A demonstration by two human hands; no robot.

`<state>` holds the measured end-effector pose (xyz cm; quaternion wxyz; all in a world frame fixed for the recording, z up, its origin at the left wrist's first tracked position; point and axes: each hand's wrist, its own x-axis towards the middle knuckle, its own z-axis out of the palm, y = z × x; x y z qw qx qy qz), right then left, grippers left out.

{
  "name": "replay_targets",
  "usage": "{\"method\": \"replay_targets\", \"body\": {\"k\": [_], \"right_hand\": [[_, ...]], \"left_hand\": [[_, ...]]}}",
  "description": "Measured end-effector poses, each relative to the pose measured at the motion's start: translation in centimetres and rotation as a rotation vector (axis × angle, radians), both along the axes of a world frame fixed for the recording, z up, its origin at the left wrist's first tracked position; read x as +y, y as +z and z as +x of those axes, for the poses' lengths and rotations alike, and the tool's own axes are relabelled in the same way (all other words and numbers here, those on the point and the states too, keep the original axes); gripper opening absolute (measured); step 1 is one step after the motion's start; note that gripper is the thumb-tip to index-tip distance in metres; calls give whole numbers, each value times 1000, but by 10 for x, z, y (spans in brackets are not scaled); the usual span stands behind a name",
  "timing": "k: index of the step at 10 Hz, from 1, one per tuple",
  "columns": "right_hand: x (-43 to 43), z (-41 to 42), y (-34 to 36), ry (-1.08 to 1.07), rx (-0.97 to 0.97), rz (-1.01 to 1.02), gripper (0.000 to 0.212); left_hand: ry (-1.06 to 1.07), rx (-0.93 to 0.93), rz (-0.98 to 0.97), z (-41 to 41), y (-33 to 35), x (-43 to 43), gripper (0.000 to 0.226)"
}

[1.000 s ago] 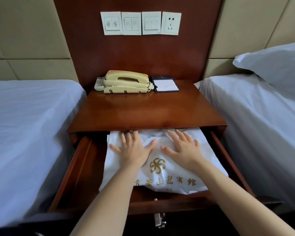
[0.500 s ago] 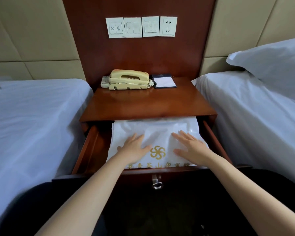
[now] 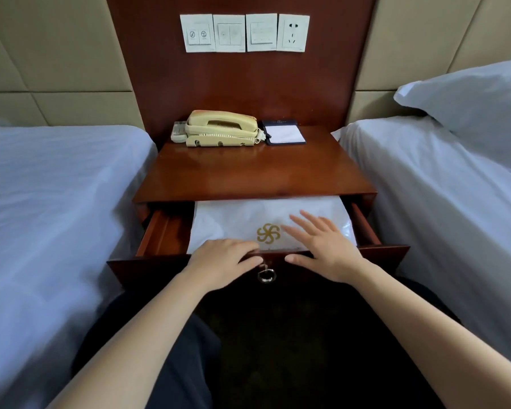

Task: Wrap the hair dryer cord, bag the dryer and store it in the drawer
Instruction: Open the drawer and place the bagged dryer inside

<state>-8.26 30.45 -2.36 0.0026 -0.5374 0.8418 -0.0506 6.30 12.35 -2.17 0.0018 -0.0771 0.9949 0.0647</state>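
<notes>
Head view — one bag (image 3: 236, 219), two hands (image 3: 328, 249)

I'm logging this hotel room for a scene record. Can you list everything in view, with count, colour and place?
Bag: one, white with gold logo, in the open drawer.
Drawer: one, brown, partly pulled out.
Nightstand: one, brown, between the beds.
Telephone: one, cream, nightstand rear.
Notepad: one, white in dark holder, beside the telephone.
Wall plates: four, white, above.
Beds: two, white, either side.
Pillow: one, white, right bed.
Left hand: on the drawer front.
Right hand: flat on the bag.
</notes>
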Motion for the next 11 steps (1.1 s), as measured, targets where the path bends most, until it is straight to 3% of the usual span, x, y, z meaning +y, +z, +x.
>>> {"method": "replay_targets", "body": {"k": [2, 3, 4, 6, 7, 8, 10, 11], "right_hand": [[-37, -39, -4, -110, 155, -82, 102], [-55, -59, -6, -150, 189, -82, 112], [-69, -78, -9, -154, 192, -89, 113], [-90, -97, -10, -163, 224, -265, 79], [-92, -99, -9, -149, 212, -282, 73], [-92, -101, -2, -125, 133, -279, 69], [-109, -133, 41, -75, -25, -183, 41], [-135, -168, 62, -111, -119, -121, 30]], "left_hand": [[73, 249, -287, -47, -10, -31, 85], [106, 174, -336, -69, -12, -45, 97], [110, 165, -345, -88, -12, -61, 96], [165, 376, -305, -113, -22, -73, 69], [158, 404, -283, -117, -23, -73, 65], [153, 342, -213, -113, -10, -67, 66], [110, 111, -16, -142, 52, -94, 48], [87, -112, 185, -184, 80, -124, 42]]}}
